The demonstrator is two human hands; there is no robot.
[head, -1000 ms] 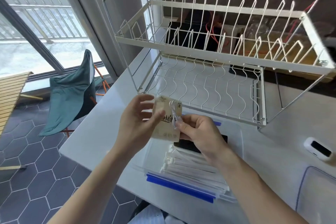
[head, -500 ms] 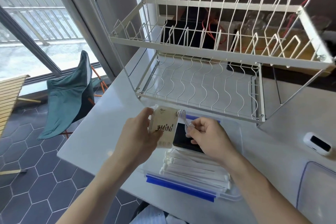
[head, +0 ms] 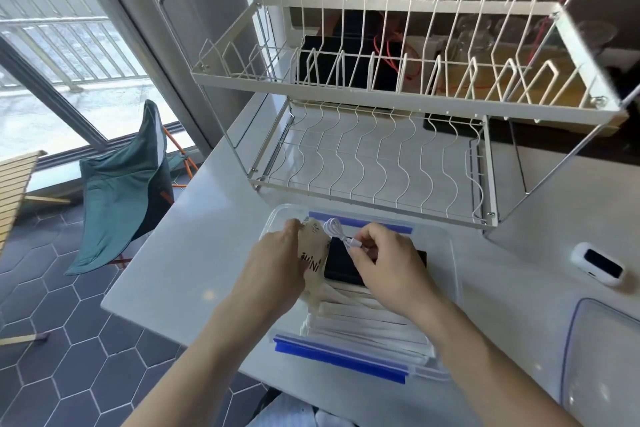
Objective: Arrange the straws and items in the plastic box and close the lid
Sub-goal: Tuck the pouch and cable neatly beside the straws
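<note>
- while both hands worked over the box (head: pixel 450 253), the left hand (head: pixel 273 267) held a tan card (head: pixel 313 253) at the box's far-left corner.
- the right hand (head: pixel 384 263) pinched a white cable (head: pixel 334 230) just beside the card, above a black item (head: pixel 341 265).
- straws (head: pixel 367 322) lay inside the box toward its near edge.
- the box sat at the tabletop's (head: pixel 194 253) near edge, before a rack (head: pixel 381 107).
</note>
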